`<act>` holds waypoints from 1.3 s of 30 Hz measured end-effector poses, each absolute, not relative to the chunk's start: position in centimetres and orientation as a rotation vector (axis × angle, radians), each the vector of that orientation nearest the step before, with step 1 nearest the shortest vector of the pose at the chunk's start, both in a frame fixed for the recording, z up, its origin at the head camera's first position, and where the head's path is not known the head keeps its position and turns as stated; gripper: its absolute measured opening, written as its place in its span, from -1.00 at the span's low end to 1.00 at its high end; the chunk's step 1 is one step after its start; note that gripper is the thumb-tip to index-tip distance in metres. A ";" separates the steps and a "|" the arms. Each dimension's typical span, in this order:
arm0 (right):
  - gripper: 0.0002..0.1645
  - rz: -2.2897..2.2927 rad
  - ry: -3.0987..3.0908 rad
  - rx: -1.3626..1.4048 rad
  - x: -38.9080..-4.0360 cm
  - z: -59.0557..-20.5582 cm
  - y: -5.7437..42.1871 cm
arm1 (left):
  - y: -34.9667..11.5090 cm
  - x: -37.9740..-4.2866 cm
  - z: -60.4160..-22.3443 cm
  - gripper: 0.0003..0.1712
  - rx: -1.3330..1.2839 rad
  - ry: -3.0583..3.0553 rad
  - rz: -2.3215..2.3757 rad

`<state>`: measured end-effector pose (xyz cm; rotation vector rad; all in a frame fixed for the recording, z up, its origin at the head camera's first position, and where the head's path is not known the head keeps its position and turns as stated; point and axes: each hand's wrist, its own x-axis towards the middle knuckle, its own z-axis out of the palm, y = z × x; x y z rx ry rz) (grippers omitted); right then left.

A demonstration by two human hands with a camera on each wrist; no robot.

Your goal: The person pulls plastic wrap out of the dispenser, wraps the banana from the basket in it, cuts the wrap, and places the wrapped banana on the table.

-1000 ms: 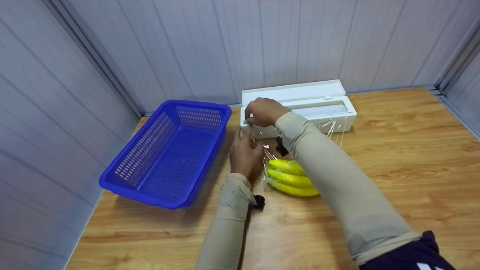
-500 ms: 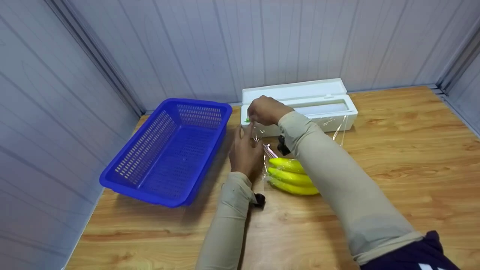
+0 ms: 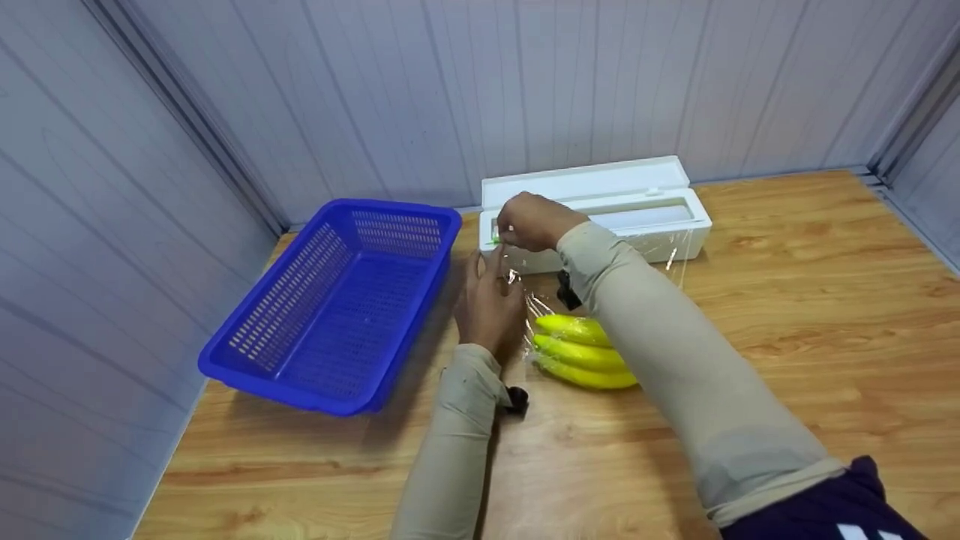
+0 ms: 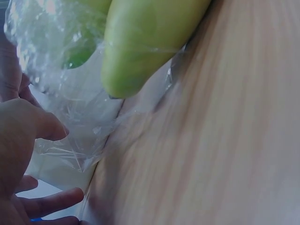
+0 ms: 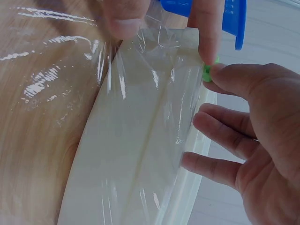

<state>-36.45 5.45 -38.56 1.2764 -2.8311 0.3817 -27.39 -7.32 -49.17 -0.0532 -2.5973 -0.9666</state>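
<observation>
Since the frame a second ago, the right hand (image 3: 536, 221) has crept slightly rightward along the box, taking the little green tab (image 5: 206, 73) with it, while the left hand (image 3: 489, 306) keeps nearly the same place. From where I stand, the right thumb and forefinger pinch that tab at the near edge of the white box (image 3: 694, 241), the other fingers fanned apart below it in the right wrist view. The left hand's fingers are spread, thumb well away from the rest, beside the box's left end; I'd guess they are there to steady the box and the film. Clear film (image 5: 44, 86), thin, creased and glinting, drapes over the box front toward the bananas (image 3: 581, 356), which lie on the table at the centre of the frame, partly behind the right sleeve (image 3: 675, 352); their smooth yellow ends wear a crinkled layer of it. The box is long, glossy and plastic-looking, its lid (image 3: 589, 182) raised at the back, probably so the pale roll (image 3: 641, 218) can feed out freely. At left sits a blue basket (image 3: 397, 234), slotted walls flaring to a rounded rim, on the wood-grained table (image 3: 795, 330).
</observation>
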 end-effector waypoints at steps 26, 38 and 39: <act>-0.76 0.417 -2.928 1.189 -36.4 -39.0 6.5 | -7.5 -27.5 -49.4 -0.26 -0.058 -2.604 -0.964; -0.82 0.389 -2.919 1.175 -36.4 -38.9 6.4 | -7.3 -27.6 -49.2 -0.11 -0.060 -2.670 -0.955; -0.82 0.393 -2.921 1.172 -36.4 -38.9 6.4 | -7.3 -27.6 -49.2 -0.12 -0.063 -2.672 -0.950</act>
